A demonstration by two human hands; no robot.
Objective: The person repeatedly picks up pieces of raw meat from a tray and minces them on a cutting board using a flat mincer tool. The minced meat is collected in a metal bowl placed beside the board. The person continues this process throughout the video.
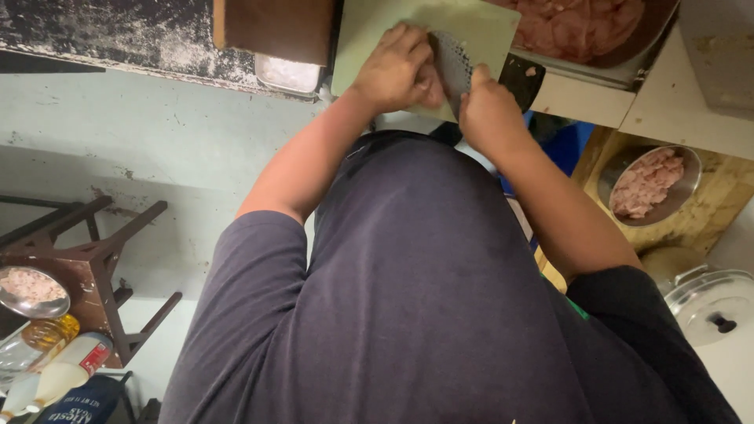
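Observation:
A pale green cutting board (479,27) lies at the counter's edge at the top of the head view. On it, my left hand (393,69) presses down on a piece of pink raw meat (430,88), which is mostly hidden under the fingers. My right hand (488,110) grips the handle of a dark, dimpled cleaver (454,67), whose blade stands right beside my left hand's fingers. My dark shirt fills the lower middle of the view.
A metal tray of raw meat slices (577,27) sits right of the board. A steel bowl of cut meat (648,184) rests on a wooden block lower right, next to a lidded pot (711,306). A brown stool (86,259), a small bowl (27,289) and bottles stand at the left.

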